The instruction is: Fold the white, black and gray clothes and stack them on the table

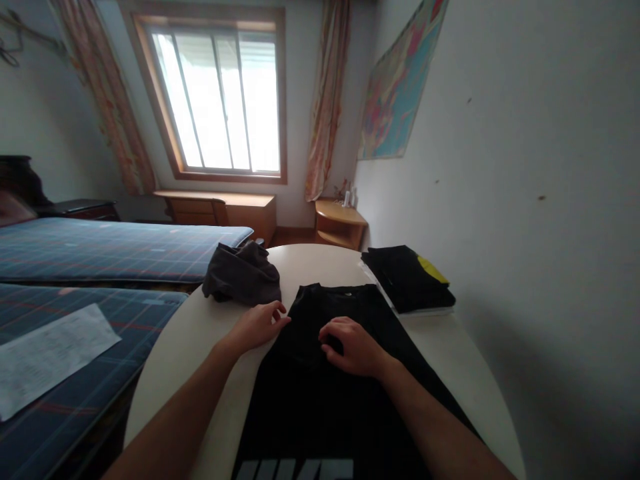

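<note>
One black shirt point(320, 407) is laid flat and face up on a round white table point(460, 360), its long axis run from the near edge of the view toward the window point(225, 100). Its collar point(345, 293) is pointed away, toward the far side of the table, while its white print point(300, 469) is cut off by the bottom of the view.

Two hands are seen at the shirt. The left hand point(261, 325) is held at its left edge, near the collar end, with fingers loosely bent; whether any cloth is pinched cannot be told. The right hand point(353, 347) is placed over the chest, below the collar, with fingers curled inward; whether fabric is gripped there cannot be told either.

Beyond the left hand, one dark grey garment point(243, 273) is left crumpled. On the right, one folded stack point(407, 277) is set, marked by one yellow patch point(433, 270); its layers cannot be counted.

Farther out, two plaid mattresses point(115, 247) are seen on the left, one paper sheet point(55, 357) being laid on the nearer. One window is flanked by two curtains point(327, 100), and one map point(400, 87) is hung on the right wall point(525, 133).
</note>
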Demonstrator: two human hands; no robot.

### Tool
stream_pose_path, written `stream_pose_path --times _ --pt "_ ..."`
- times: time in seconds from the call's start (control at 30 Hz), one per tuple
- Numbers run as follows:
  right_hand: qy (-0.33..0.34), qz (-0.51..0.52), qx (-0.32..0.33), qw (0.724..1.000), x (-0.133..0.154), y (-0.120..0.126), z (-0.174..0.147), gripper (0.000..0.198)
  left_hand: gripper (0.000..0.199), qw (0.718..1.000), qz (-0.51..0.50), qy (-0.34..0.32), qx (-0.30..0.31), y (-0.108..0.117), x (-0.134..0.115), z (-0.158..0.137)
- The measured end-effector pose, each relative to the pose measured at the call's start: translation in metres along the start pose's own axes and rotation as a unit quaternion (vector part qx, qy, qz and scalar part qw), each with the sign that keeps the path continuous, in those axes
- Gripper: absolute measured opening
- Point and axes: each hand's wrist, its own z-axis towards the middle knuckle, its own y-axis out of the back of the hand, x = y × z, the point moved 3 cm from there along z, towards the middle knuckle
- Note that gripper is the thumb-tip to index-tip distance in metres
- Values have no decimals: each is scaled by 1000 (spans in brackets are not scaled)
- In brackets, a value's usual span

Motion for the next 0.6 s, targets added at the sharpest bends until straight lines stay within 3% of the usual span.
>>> stream_pose_path --times 0.13,0.27,0.4,0.5,0.6 --pt "-102 22 -47 993 -16 -5 19 19 29 1000 26 -5 12 -5 -10 -3" --pt "-212 46 -117 969 -39 -9 55 25 41 999 32 2 22 -8 -11 -2" --pt "-306 98 -89 943 -54 -21 90 44 43 1000 18 2 20 -11 -7 0" --pt "-333 120 -72 933 -57 -32 110 50 41 1000 20 5 16 -13 -8 0" --pt "-315 134 -74 937 -58 -39 126 42 38 999 26 23 7 -13 -10 0"
